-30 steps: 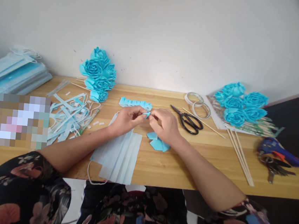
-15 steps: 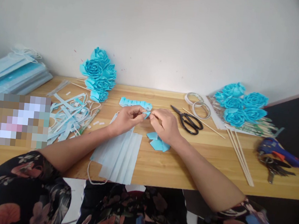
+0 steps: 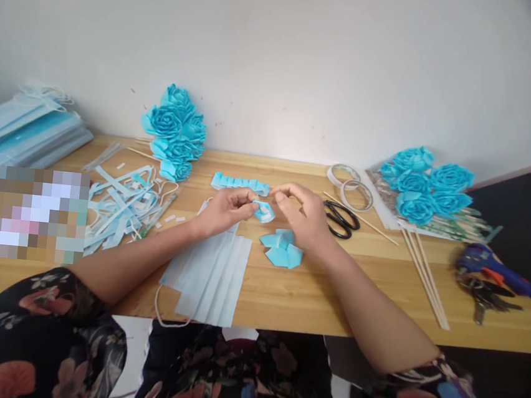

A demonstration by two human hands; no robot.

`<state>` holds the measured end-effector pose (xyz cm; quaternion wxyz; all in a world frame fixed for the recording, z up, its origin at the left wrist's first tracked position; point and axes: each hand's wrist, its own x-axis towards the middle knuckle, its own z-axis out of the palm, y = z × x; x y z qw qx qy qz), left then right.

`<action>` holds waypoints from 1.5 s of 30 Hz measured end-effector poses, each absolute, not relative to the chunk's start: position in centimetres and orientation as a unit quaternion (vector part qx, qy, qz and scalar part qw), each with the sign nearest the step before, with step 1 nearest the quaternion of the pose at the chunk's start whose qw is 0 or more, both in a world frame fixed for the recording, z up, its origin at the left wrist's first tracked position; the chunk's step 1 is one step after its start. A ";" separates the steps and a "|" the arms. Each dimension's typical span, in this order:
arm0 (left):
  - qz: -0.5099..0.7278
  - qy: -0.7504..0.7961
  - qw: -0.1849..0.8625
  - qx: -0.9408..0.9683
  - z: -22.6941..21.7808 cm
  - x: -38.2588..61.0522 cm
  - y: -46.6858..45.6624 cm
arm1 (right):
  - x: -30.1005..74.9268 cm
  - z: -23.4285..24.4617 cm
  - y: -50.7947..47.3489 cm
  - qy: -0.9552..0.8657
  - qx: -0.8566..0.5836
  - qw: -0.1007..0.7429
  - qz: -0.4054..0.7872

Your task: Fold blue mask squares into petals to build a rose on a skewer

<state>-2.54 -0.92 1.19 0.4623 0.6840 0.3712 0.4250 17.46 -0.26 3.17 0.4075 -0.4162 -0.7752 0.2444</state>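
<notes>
My left hand [image 3: 227,211] pinches a small folded blue petal [image 3: 264,211] cut from mask fabric, with a white patch on its face. My right hand [image 3: 302,214] is raised just to the right of the petal, apart from it. Its thumb and forefinger come together at the tips; whatever is between them is too small to make out. Below, several blue petals [image 3: 281,248] lie in a cluster on the table. Behind my hands is a row of blue petals [image 3: 240,184]. A pale blue face mask [image 3: 215,282] lies spread under my left wrist.
Black scissors [image 3: 342,219] and tape rolls [image 3: 358,196] lie to the right, with blue fabric roses [image 3: 417,182], sticks [image 3: 427,277], keys [image 3: 490,302] and a blue glue gun [image 3: 498,268]. Leftward are more roses [image 3: 176,128], cut strips [image 3: 126,204] and stacked masks [image 3: 28,126].
My right hand has come off the petal and moved slightly right and up, covering the scissor blades. The petal, still in my left hand, now shows more of its face.
</notes>
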 end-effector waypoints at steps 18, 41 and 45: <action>0.501 0.415 0.290 0.702 0.6 -2.5 -0.8 | 16.9 2.4 0.0 -0.778 -0.442 0.393 0.213; 0.430 0.423 0.063 0.795 0.5 -2.6 -0.8 | 16.3 2.1 -0.2 -0.765 -0.429 0.420 0.233; 0.433 0.411 0.005 0.802 0.7 -2.4 -0.6 | 16.4 2.0 0.0 -0.731 -0.434 0.444 0.283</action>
